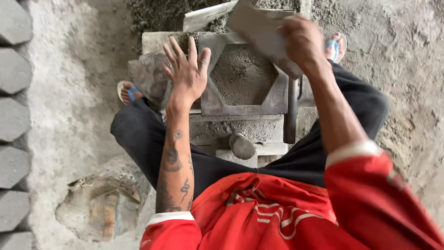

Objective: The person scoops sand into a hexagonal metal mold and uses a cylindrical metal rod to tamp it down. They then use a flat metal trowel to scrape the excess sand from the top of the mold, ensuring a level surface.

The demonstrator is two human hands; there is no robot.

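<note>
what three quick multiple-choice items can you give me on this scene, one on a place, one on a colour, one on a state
1. Where do the finished grey blocks lie?
A. along the left edge
B. on the person's lap
C. inside the mould

2. What colour are the straps of the sandals?
A. green
B. blue
C. yellow

3. How is the left hand?
A. clenched in a fist
B. closed on a hammer
C. open, fingers spread

Answers: 1 A, the blocks stand in a column on the ground at the left; 2 B, both feet show blue straps; 3 C, it hovers spread beside the hexagonal mould, filled with grey mix, while the right hand holds a flat grey plate.
</note>
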